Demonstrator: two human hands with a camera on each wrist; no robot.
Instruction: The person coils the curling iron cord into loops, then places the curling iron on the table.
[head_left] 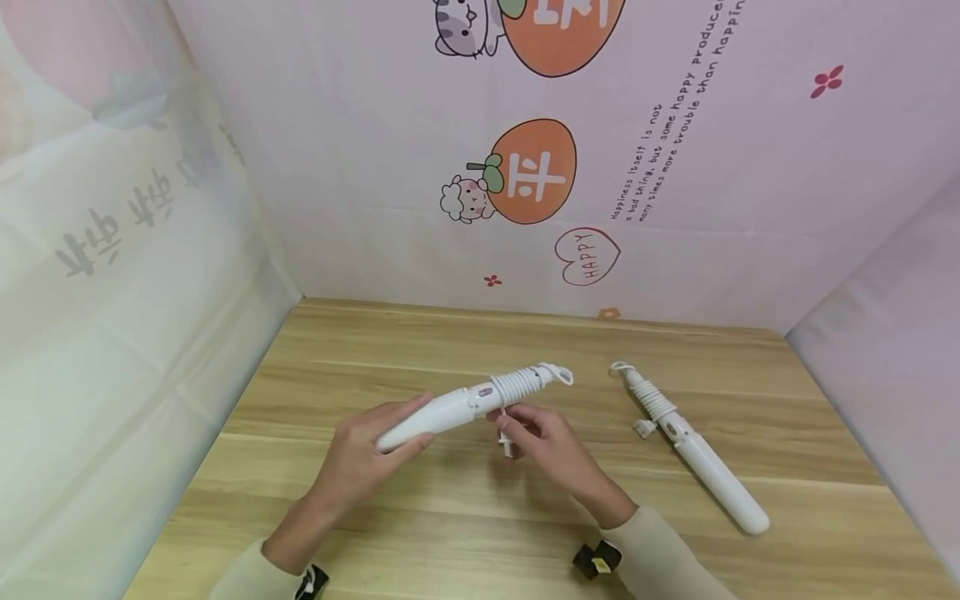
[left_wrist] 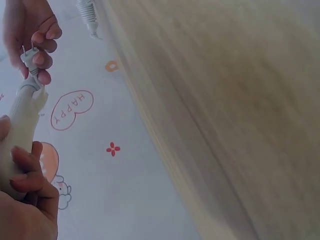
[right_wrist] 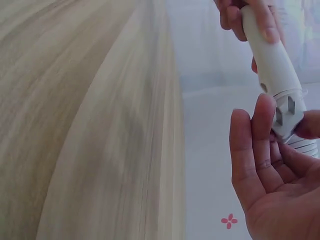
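A white hair iron (head_left: 444,413) with its cord wound round the handle is held above the table, tilted, its looped end up and to the right. My left hand (head_left: 352,452) grips the thick smooth end, thumb and fingers on either side. Just under the wound cord, my right hand (head_left: 557,448) pinches the white plug (head_left: 507,448) at the cord's free end. The plug's two prongs show in the left wrist view, and in the right wrist view the plug (right_wrist: 287,119) sits between thumb and fingers, close to the iron.
A second white hair iron (head_left: 716,477), its cord also wound, lies slantwise on the wooden table (head_left: 360,350) at the right, with its plug (head_left: 643,428) beside it. Printed cloth walls (head_left: 375,167) enclose the table at the back and sides.
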